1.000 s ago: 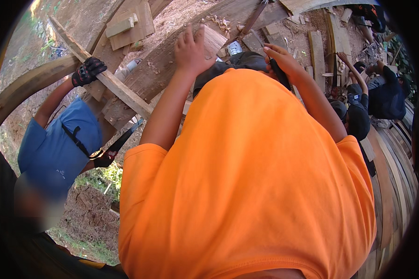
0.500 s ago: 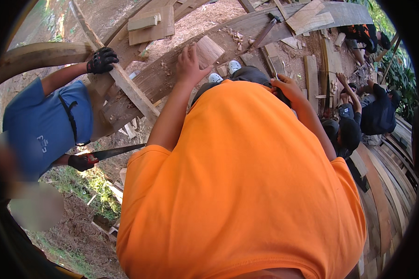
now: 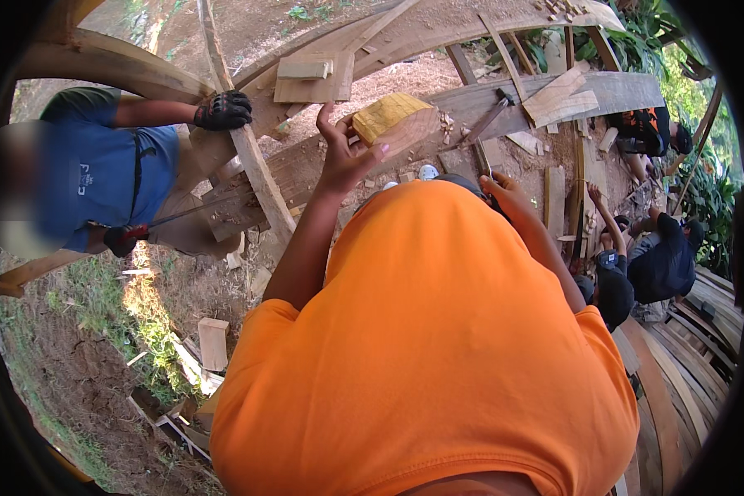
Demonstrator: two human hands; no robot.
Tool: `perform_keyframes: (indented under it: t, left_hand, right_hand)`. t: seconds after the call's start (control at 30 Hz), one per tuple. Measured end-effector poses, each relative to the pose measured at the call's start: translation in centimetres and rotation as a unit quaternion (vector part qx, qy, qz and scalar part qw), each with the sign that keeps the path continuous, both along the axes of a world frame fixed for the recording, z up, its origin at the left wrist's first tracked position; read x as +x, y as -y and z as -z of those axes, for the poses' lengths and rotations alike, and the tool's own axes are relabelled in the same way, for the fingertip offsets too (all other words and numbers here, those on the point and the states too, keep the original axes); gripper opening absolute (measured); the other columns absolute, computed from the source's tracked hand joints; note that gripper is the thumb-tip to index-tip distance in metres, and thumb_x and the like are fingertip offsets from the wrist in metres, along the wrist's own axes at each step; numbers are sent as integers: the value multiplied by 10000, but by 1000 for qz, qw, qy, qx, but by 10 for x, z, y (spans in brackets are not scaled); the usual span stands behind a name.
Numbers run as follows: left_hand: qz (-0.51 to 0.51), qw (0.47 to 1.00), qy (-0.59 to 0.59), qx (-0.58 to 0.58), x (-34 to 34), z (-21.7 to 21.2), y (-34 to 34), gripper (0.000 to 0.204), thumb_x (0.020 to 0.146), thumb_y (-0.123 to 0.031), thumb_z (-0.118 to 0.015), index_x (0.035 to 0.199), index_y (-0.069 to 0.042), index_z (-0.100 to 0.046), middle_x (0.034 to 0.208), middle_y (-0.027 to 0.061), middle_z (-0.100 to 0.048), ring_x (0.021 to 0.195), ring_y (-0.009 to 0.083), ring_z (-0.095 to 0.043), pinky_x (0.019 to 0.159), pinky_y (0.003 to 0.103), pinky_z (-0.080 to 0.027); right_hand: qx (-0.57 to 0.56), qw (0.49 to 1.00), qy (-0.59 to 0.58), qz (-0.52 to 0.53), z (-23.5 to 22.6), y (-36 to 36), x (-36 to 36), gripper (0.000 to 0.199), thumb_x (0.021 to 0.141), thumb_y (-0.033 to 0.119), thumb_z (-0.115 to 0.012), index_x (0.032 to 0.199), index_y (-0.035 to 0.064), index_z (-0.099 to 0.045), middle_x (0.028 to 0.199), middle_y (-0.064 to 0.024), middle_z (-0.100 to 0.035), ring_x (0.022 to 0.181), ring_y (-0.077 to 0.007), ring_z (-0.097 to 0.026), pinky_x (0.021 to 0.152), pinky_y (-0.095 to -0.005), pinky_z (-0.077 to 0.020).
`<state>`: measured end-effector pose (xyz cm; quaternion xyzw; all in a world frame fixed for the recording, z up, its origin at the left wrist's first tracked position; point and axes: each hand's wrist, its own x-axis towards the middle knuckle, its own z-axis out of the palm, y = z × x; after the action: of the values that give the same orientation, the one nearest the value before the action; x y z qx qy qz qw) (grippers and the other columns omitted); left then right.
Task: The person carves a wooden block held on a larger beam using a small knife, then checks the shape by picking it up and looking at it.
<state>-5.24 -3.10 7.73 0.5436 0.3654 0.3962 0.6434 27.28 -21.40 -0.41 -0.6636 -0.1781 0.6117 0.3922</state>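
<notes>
My left hand [image 3: 345,157] grips a curved wooden block [image 3: 398,118] by its left end. The block is tilted so that its rounded, yellowish top face shows along with a paler side, above the long plank. Close to my lap, my right hand [image 3: 508,197] is closed on a chisel [image 3: 485,161], whose narrow metal blade points away from me. The handle is mostly hidden in my fingers. A hammer [image 3: 489,114] lies on the plank beyond my right hand.
A co-worker in blue [image 3: 116,174] at left rests a gloved hand on an upright timber [image 3: 260,169] and holds a saw [image 3: 194,208]. Small boards [image 3: 314,83] lie on the far beam. Other people [image 3: 661,256] crouch at right near stacked planks [image 3: 670,388].
My left hand has taken the wooden block up from the plank and tilted it. My right hand stays near my lap. The co-worker has shifted with the saw, and my view has moved.
</notes>
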Motion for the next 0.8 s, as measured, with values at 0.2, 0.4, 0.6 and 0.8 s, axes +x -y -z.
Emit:
perform_keyframes:
  t: [0.2, 0.4, 0.6, 0.8]
  left_hand:
    - [28, 989, 141, -21, -5, -95, 8, 1086, 870, -156, -719, 1603, -187, 81, 1494, 266, -435, 1396, 325, -457, 1186, 505, -325]
    - [76, 989, 129, -15, -2, -140, 19, 1109, 886, -240, -742, 1612, -163, 93, 1453, 273, -462, 1374, 321, -472, 1165, 486, -348]
    - [89, 986, 135, -34, -1, -157, 33, 1172, 871, -333, -806, 1615, -157, 83, 1413, 277, -470, 1329, 321, -500, 1140, 466, -373]
    - [85, 986, 143, -21, -2, -160, 45, 1256, 842, -509, -851, 1619, -132, 62, 1380, 277, -475, 1303, 315, -505, 1120, 452, -389]
  right_hand:
    - [132, 990, 27, -32, -130, -48, -34, 636, 966, 350, -761, 1450, 51, -476, 949, -42, -641, 547, -41, -476, 499, -190, -403]
    - [305, 951, 11, -57, -220, -68, -57, 897, 866, 480, -830, 1536, 62, -405, 1152, -147, -720, 563, -37, -502, 517, -198, -421]
    - [298, 951, 11, -80, -244, -54, -69, 1149, 709, 602, -911, 1582, 76, -381, 1171, -153, -713, 604, -45, -525, 537, -206, -411]
    - [275, 958, 14, -82, -256, -42, -70, 1172, 697, 616, -914, 1589, 83, -373, 1197, -151, -712, 653, -44, -545, 553, -203, -425]
